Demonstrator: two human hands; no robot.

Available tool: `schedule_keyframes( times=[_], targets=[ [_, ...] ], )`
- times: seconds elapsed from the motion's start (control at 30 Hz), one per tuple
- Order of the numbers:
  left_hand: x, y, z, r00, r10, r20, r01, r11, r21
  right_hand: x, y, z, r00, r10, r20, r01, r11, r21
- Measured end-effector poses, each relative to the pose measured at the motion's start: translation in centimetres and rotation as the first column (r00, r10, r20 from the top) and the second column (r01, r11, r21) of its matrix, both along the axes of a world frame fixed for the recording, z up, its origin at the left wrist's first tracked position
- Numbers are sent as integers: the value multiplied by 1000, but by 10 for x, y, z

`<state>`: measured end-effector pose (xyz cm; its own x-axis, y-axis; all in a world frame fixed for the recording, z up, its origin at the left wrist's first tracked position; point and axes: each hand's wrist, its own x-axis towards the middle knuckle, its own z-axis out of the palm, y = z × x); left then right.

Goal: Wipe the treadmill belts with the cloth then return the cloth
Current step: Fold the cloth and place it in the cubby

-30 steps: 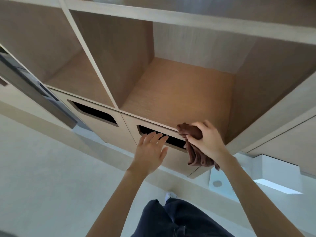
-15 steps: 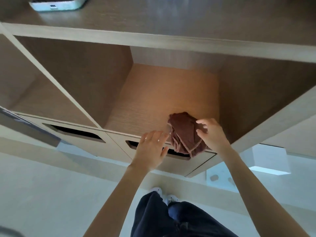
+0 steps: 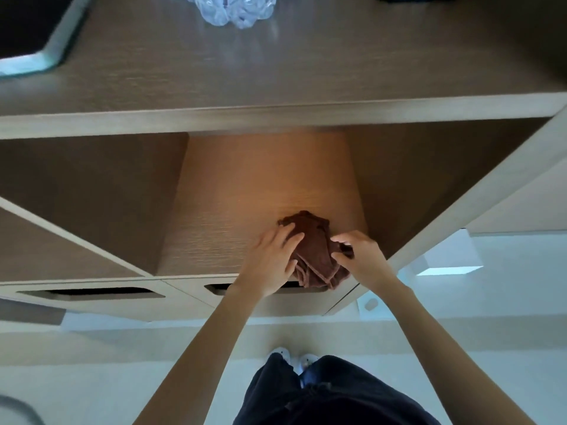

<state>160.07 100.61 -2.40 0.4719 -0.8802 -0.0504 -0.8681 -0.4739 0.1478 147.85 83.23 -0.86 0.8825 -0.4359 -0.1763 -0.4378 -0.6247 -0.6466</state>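
From the head view, the brown cloth lies bunched at the front edge of the open wooden cubby, toward 3 o'clock of its floor. The left hand rests flat on its 9 o'clock side, fingers together. The right hand pinches a fold at 3 o'clock.

The cloth, dark brown and crumpled into loose folds, was laid at the front edge of an open wooden shelf compartment, toward its right side. Its hemmed lower edge was draped slightly over the shelf lip.
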Motion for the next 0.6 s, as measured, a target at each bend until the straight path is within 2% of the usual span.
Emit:
schedule_keyframes(
  times=[0.13, 0.27, 0.5, 0.6],
  targets=[
    [17, -17, -8, 989, -141, -37, 142, 989, 38, 2, 3, -4, 989, 23, -146, -23, 1000, -1],
    [28, -12, -15, 977, -153, -146, 155, 988, -1, 0, 3, -10, 993, -41, -109, 39, 999, -14],
    [27, 32, -15, 992, -123, -35, 122, 992, -44, 7, 5, -15, 995, -27, -101, 27, 1000, 1],
    [21, 47, -9, 994, -88, 69, 96, 986, -136, 20, 7, -12, 999, -47, 0, 47, 999, 10]
  ],
)
